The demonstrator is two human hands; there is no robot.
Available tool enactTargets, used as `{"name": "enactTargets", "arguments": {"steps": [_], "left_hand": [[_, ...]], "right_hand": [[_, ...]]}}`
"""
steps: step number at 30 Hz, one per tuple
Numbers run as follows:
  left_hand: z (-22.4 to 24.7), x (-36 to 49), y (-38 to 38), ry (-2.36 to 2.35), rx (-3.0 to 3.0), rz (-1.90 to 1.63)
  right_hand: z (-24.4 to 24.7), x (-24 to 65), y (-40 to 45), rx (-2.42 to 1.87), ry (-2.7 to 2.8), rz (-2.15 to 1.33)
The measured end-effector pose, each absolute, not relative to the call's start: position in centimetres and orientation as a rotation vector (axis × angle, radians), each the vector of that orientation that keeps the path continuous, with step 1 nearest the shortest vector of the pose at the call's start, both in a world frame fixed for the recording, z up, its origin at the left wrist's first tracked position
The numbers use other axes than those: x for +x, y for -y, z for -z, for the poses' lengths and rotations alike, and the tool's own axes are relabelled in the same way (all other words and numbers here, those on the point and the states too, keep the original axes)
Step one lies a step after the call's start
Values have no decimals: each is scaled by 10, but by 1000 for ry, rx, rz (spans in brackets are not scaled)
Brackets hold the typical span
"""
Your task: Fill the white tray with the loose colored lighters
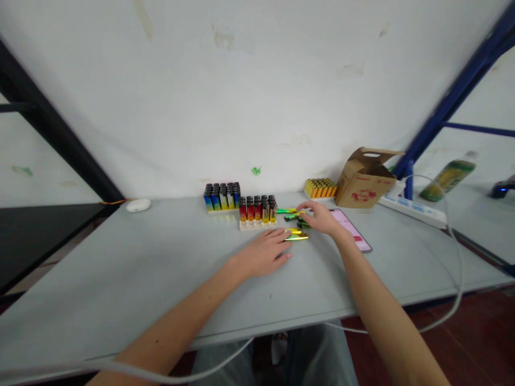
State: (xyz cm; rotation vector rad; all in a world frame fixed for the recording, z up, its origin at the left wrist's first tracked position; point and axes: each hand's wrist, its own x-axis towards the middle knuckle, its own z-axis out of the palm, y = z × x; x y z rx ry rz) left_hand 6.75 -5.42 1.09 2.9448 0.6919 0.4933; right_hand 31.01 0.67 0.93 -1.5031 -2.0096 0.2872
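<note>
My left hand [267, 253] rests palm down on the grey table, fingers spread, its fingertips beside shiny yellow-green strips [296, 236]. My right hand [317, 217] is bent over a small group of green and dark pieces [293, 217]; its thumb and fingertips are at a yellow-green piece, too small to tell whether it is gripped. Just left of these pieces stands a white tray [257, 225] with red and yellow lighters [257, 210] upright in rows. Behind it to the left, blue and yellow lighters [222, 197] stand in another tray.
Orange-yellow cylinders [321, 188] stand near the wall, beside an open cardboard box [364, 185]. A phone [352, 231] lies by my right wrist. Farther right are a power strip [414, 210], a white cable and a bottle [448, 178]. A white case [138, 205] sits at the left.
</note>
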Motion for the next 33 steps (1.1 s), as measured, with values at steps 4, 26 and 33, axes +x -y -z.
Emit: {"name": "enactTargets", "arguments": {"steps": [4,26,33], "left_hand": [[-16,51,44,-734,2979,-690],[-3,-3,28,-1344,2801,-944],[-3,2,31,-1295,2798,-891]], "right_hand": [[-24,293,10,-1388,2233,-491],[-25,287,10,-1104,1897,-368],[-9,284,-5,-1159,1435,-465]]}}
